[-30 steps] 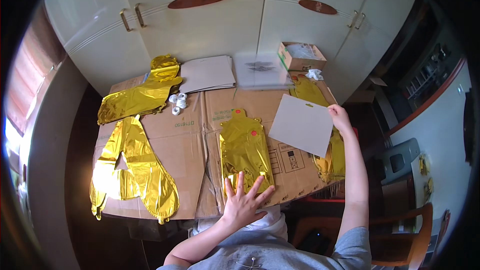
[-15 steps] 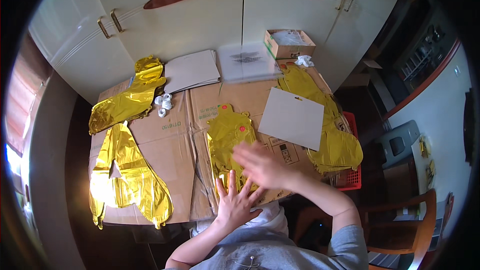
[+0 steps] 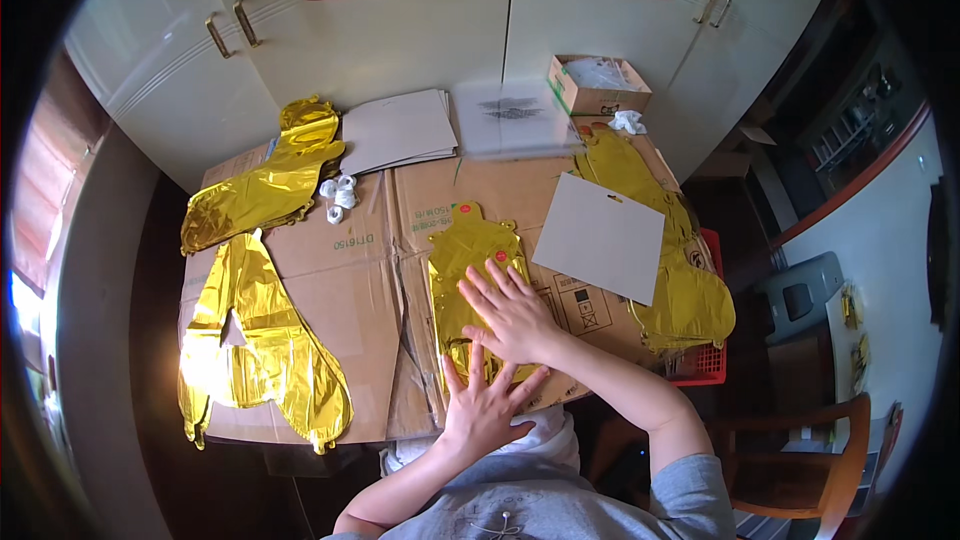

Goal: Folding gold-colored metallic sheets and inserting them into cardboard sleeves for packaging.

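Note:
A flat gold foil balloon [image 3: 458,265] with two small red round stickers lies in the middle of the cardboard-covered table, near its front edge. My left hand [image 3: 484,410] rests on the balloon's near end, its fingers spread. Just above it my right hand [image 3: 517,322] lies flat across the foil, fingers stretched out and apart. Neither hand grips anything. The part of the balloon under my palms is hidden. To the right, a pale square card [image 3: 603,240] with a small slot lies partly over more flat gold foil balloons [image 3: 698,302].
An unfolded gold foil balloon [image 3: 268,350] lies at the left, below a crumpled gold foil piece [image 3: 250,190]. White rolls [image 3: 340,198] sit beside it. Toward the back are stacked grey cards [image 3: 400,130], a clear plastic stack [image 3: 512,120] and a small carton [image 3: 600,90].
My right hand, blurred and raised before, now lies flat on the gold foil balloon. My left hand stays spread on its near end. The whole view has shifted slightly.

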The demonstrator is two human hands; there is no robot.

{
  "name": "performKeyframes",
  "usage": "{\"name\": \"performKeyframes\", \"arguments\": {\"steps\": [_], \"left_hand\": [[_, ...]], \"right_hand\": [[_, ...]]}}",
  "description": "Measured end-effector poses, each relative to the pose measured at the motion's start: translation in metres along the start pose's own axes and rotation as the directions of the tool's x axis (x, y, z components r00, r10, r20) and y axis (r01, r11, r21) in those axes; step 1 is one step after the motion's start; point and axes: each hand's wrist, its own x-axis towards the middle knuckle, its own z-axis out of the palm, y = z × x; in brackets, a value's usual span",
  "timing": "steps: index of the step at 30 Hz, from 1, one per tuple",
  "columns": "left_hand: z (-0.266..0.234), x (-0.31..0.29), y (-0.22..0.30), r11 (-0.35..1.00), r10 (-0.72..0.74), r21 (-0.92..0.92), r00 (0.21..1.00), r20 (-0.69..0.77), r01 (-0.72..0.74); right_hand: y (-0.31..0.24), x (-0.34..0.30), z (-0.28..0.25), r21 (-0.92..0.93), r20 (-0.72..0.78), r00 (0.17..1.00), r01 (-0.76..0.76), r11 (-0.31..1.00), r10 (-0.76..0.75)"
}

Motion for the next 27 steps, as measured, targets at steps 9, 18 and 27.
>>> {"name": "performKeyframes", "arguments": {"steps": [9,18,27], "left_hand": [[0.001,-0.003,-0.001,1.000,0.003,-0.016,0.999,-0.039,-0.003],[0.003,-0.004,-0.002,1.000,0.005,0.020,0.999,-0.043,-0.004],[-0.007,-0.003,-0.003,1.000,0.019,0.020,1.000,0.014,-0.020]], "right_hand": [[0.025,0.030,0.007,-0.053,-0.075,0.994,-0.079,0.995,0.075],[0.020,0.050,-0.011,-0.089,-0.134,0.982,0.122,0.989,-0.133],[-0.008,0.036,0.001,0.158,0.031,0.929,0.361,0.919,-0.370]]}}
